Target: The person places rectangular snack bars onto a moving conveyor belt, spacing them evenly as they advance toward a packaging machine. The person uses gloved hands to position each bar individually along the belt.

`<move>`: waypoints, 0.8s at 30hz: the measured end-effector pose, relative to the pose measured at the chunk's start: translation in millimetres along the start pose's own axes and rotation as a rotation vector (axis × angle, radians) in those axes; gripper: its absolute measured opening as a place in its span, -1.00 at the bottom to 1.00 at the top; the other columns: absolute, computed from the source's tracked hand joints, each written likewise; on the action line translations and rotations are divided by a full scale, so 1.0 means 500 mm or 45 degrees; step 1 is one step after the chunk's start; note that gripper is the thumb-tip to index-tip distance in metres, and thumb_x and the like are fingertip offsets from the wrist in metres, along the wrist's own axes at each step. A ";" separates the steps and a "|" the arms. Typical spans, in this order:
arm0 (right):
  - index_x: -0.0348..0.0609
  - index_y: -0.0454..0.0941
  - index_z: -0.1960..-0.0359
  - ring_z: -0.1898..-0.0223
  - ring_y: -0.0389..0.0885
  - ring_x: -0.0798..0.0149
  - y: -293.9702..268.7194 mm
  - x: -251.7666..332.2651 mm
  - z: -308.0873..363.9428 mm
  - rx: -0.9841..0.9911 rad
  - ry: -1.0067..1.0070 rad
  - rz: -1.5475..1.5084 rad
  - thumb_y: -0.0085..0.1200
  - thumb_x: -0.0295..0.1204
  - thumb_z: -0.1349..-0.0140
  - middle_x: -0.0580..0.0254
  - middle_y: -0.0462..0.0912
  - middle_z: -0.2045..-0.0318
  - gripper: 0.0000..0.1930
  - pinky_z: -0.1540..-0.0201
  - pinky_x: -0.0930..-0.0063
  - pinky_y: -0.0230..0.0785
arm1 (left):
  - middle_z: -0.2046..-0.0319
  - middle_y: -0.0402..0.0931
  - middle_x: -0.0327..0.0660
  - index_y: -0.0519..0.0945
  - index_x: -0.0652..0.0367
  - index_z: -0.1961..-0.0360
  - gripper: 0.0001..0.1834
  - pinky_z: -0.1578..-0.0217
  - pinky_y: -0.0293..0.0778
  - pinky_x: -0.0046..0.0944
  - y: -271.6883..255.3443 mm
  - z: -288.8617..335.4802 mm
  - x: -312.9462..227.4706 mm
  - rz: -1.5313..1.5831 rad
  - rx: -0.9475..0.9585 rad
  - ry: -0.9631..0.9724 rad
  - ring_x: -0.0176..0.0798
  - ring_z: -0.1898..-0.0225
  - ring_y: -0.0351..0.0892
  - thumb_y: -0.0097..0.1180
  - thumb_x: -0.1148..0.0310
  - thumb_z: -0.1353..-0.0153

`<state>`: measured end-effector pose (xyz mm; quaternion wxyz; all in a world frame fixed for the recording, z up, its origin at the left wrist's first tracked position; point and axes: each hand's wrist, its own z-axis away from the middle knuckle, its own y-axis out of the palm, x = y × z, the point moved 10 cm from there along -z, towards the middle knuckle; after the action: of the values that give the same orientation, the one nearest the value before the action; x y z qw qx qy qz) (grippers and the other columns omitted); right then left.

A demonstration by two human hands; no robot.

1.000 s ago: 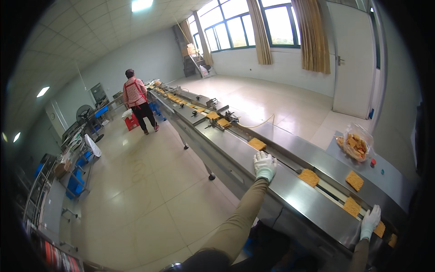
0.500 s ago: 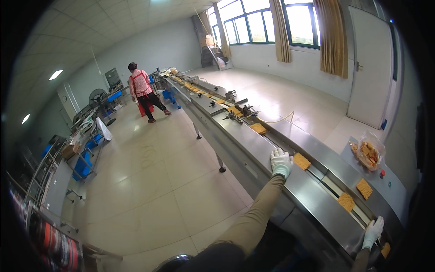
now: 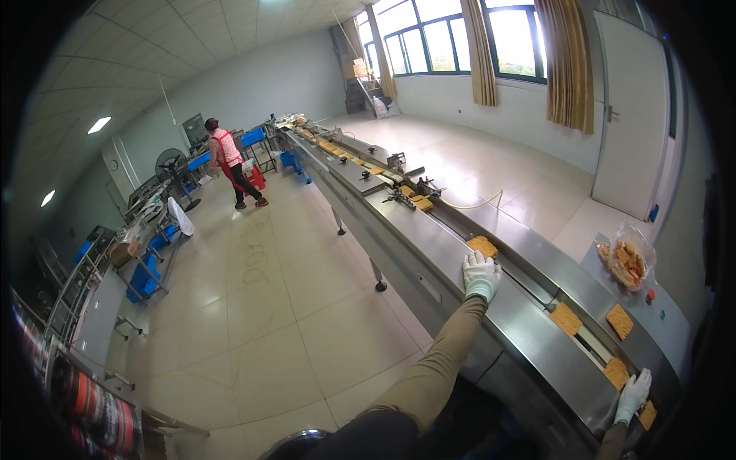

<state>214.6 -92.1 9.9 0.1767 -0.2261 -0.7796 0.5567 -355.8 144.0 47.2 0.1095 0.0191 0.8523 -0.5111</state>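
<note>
Resting white-gloved right hand [image 3: 633, 395] just right of golden square cake [image 3: 616, 373], leaving grip unclear; resting white-gloved left hand [image 3: 481, 274] farther left, fingers apart.

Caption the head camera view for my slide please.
Gloved left hand on a metal conveyor line, gloved right hand near square golden cakes in its channel.

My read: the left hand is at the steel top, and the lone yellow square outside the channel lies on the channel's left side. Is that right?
Not quite: the lone yellow square lies on the right side of the channel, as the head view shows. The left hand is at the steel top, as you said.
</note>
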 end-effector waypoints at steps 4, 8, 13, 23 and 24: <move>-0.29 0.33 -0.14 -0.22 0.31 0.04 0.007 -0.006 -0.001 -0.049 -0.001 0.002 -0.05 -0.37 -0.27 -0.04 0.37 -0.16 -0.57 -0.27 0.28 0.16 | -0.11 0.37 0.10 0.58 0.14 0.18 -0.58 -0.25 0.07 -0.02 0.001 0.000 -0.002 -0.004 -0.011 0.003 0.05 -0.19 0.28 -0.07 0.03 -0.19; -0.31 0.33 -0.15 -0.22 0.30 0.04 0.016 -0.011 -0.005 -0.061 -0.016 -0.026 -0.05 -0.37 -0.27 -0.05 0.37 -0.16 -0.56 -0.27 0.27 0.15 | -0.12 0.37 0.09 0.58 0.14 0.19 -0.59 -0.25 0.08 -0.02 0.000 -0.001 0.003 0.013 -0.036 -0.004 0.04 -0.19 0.28 -0.07 0.03 -0.19; -0.31 0.33 -0.15 -0.22 0.29 0.01 0.002 0.002 0.003 -0.058 -0.031 -0.006 -0.05 -0.39 -0.26 -0.06 0.37 -0.16 -0.57 -0.28 0.25 0.15 | -0.12 0.37 0.09 0.58 0.13 0.17 -0.58 -0.26 0.06 -0.01 0.004 0.000 0.002 -0.014 0.045 -0.007 0.04 -0.21 0.28 -0.08 0.02 -0.21; -0.32 0.33 -0.13 -0.21 0.30 0.00 0.001 0.000 0.005 -0.102 -0.047 -0.041 -0.03 -0.41 -0.25 -0.07 0.38 -0.15 -0.57 -0.28 0.25 0.15 | -0.12 0.37 0.10 0.57 0.12 0.17 -0.57 -0.27 0.04 -0.01 0.013 -0.003 0.003 -0.019 0.052 -0.007 0.05 -0.23 0.26 -0.10 0.00 -0.22; -0.32 0.33 -0.13 -0.21 0.30 0.00 0.003 -0.004 0.004 -0.099 -0.044 -0.036 -0.03 -0.41 -0.25 -0.07 0.38 -0.15 -0.57 -0.27 0.25 0.16 | -0.12 0.37 0.10 0.57 0.12 0.17 -0.57 -0.27 0.04 -0.01 0.013 -0.003 0.000 -0.012 0.051 -0.002 0.05 -0.23 0.26 -0.10 0.01 -0.22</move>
<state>215.4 -94.6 7.8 0.1619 -0.2122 -0.8068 0.5272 -355.3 148.5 42.1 0.1073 0.0171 0.8419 -0.5285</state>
